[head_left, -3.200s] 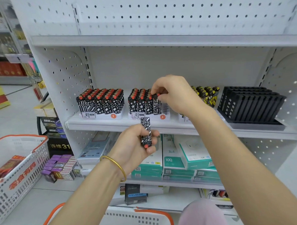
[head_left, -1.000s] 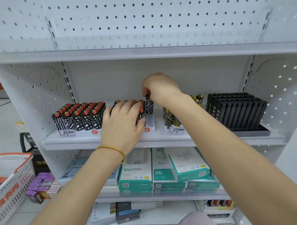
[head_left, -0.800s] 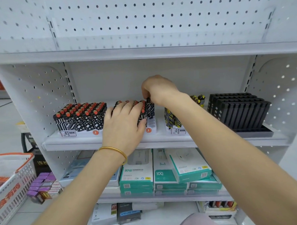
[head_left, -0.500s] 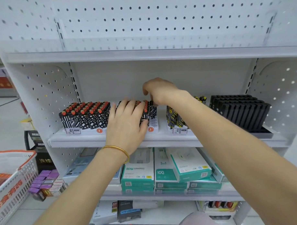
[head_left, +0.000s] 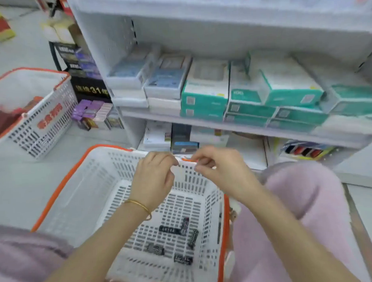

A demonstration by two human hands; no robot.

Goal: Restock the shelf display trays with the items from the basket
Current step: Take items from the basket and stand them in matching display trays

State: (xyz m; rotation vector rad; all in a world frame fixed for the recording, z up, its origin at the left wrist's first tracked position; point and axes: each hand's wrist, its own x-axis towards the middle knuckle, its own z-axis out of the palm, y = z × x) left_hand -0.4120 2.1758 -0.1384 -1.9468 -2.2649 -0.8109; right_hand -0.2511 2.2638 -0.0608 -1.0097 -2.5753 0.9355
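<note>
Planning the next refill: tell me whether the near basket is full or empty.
Nearly empty: only about five patterned lighters lie scattered on the basket's bare floor.

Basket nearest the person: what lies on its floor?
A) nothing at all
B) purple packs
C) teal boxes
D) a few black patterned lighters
D: a few black patterned lighters lie loose on the mesh floor of the orange-rimmed basket; no boxes are in it.

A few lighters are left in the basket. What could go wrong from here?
The lighters lie scattered and point different ways on the slotted floor of the basket; a grab by the left hand or right hand may drop one or load it upside down. A second basket stands nearby; do not mix stock.
</note>
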